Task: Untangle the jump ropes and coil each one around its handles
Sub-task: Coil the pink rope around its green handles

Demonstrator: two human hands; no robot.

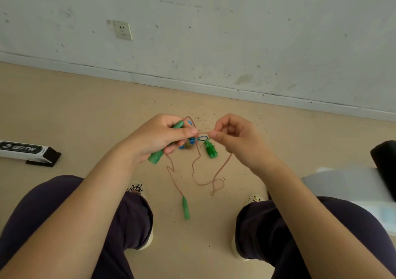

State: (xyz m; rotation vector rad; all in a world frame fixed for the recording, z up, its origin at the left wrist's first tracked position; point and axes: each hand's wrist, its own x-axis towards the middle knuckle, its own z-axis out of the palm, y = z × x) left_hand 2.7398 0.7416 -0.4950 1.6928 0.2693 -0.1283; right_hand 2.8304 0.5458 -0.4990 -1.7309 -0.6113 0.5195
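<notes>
Brown rope (198, 167): one | green handles: four | left hand (158, 138) grips handle (169, 142) | right hand (233, 137) pinches rope

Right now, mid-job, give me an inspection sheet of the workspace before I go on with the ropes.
Surface: tan floor, small dark specks near the wall.
Job's things: brown rope hangs in loose loops; one green handle dangles free; blue rope and a pair of green handles lie on the floor.
Clutter: black-and-white box at left.
Grippers: left hand grips a green handle and pinches the brown rope; right hand pinches the brown rope.
Cables: nothing seen.
Surroundings: scuffed wall with outlet.
</notes>
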